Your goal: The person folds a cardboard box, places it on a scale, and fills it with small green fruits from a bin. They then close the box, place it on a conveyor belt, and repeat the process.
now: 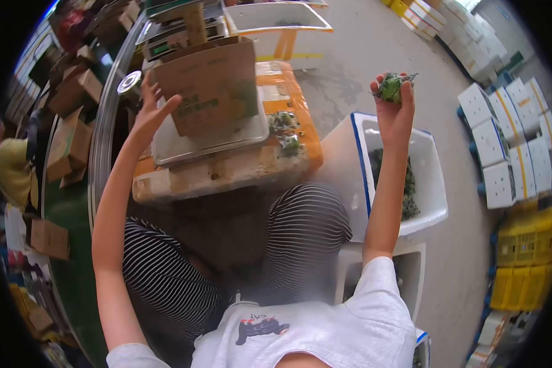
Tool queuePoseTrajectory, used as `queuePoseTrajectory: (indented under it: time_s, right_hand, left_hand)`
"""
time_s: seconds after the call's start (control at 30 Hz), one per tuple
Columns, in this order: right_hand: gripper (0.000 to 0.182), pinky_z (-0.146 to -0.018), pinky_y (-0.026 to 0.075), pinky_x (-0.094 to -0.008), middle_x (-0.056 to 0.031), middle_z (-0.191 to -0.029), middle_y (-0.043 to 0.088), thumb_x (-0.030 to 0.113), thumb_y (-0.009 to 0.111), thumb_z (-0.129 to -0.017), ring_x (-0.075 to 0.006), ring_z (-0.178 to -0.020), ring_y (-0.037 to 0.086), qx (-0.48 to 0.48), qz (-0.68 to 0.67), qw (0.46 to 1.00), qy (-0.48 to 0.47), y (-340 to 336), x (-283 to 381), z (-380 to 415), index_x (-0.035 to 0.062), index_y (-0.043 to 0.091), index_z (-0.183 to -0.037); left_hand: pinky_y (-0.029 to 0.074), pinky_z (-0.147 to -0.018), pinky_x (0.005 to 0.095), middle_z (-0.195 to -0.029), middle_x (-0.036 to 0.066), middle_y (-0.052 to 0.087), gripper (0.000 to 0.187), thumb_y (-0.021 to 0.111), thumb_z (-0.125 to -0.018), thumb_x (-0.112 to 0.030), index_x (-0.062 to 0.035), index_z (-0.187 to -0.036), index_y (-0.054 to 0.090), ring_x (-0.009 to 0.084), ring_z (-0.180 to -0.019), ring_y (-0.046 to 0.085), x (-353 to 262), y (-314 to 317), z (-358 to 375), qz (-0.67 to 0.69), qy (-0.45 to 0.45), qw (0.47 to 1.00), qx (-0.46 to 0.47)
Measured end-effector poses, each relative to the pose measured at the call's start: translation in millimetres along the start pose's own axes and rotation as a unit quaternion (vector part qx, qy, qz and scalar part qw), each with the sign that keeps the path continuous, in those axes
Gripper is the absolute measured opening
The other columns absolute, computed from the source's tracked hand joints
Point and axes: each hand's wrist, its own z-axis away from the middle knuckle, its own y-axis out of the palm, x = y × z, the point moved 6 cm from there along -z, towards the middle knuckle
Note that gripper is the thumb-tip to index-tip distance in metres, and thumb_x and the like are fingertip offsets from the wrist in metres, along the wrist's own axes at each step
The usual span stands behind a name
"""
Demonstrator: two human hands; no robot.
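Observation:
My right hand (394,113) is raised over a white foam box (432,178) and grips a small plastic-wrapped bundle of green leaves (391,91). Dark green bundles (409,190) lie inside that foam box. At the left, my left hand (150,110) has its fingers spread and holds nothing; it is beside an upright cardboard carton (214,89). The carton stands on a pale tray-like platform (218,147), on top of an orange-taped foam box (297,159). Several small packs of greens (288,144) rest on the taped box, right of the platform.
A conveyor with a green belt (70,214) and metal rail runs along my left, carrying cartons (70,147). Another foam box (279,46) is ahead. Stacked white boxes (503,138) and yellow crates (521,264) line the right. Other people are beyond the conveyor.

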Motion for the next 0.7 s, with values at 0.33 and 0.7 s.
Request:
queuePoseTrajectory:
  time_s: [0.33,0.7]
  right_hand:
    - [0.051,-0.081,0.047,-0.0338,-0.0120,-0.110,0.062,0.044,0.067,-0.087,-0.0249,-0.094,0.059,0.273,0.457,0.821,-0.207,295,-106,-37,0.0052,0.055,-0.117]
    - [0.038,-0.102,0.038,-0.0453,-0.0152,-0.122,0.058,0.041,0.052,-0.095,-0.0359,-0.118,0.050,0.333,0.536,0.775,-0.033,279,-149,13,0.0108,0.070,-0.108]
  left_hand:
    - [0.025,-0.114,0.0426,-0.150,0.021,0.015,0.126,0.085,-0.069,-0.022,-0.0051,-0.149,-0.010,0.0354,-0.140,0.021,10,20,11,-0.019,0.118,0.993,0.020]
    - [0.019,-0.116,0.0446,-0.151,0.021,0.014,0.121,0.082,-0.074,-0.032,-0.0122,-0.151,-0.009,0.0336,-0.143,0.017,-7,10,42,-0.031,0.091,0.992,0.084]
